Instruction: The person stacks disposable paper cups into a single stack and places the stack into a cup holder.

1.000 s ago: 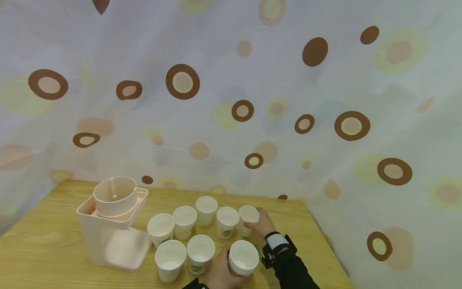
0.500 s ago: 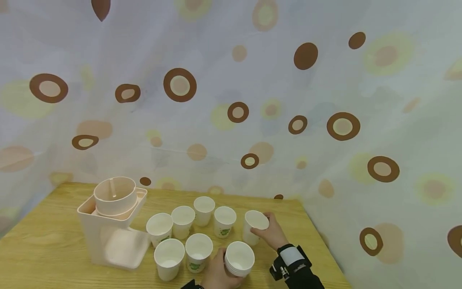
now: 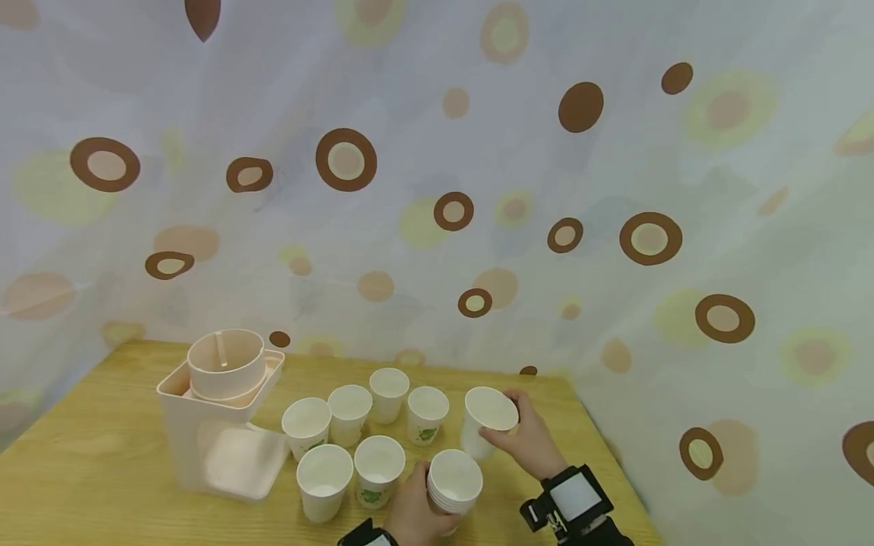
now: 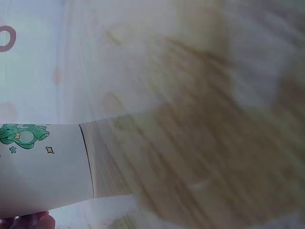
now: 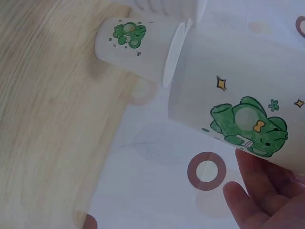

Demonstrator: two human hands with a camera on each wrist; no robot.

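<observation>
My left hand grips a stack of nested white paper cups near the front of the table. In the left wrist view, a cup with a green bear print appears at the lower left, a few fingertips under it. My right hand holds a single paper cup by its side, slightly tilted and behind the stack. Its green bear print shows in the right wrist view, where the cup looks raised off the table, with fingers against its lower side.
Several white paper cups stand upright in the middle, among them a front-left cup, one beside it and a back cup. A cream-coloured appliance with a round top container stands left on the wooden table. A patterned curtain hangs behind.
My right hand has pulled its cup rightward out of the back row and lifted it. The left hand stays at the stack. My view has shifted slightly.
</observation>
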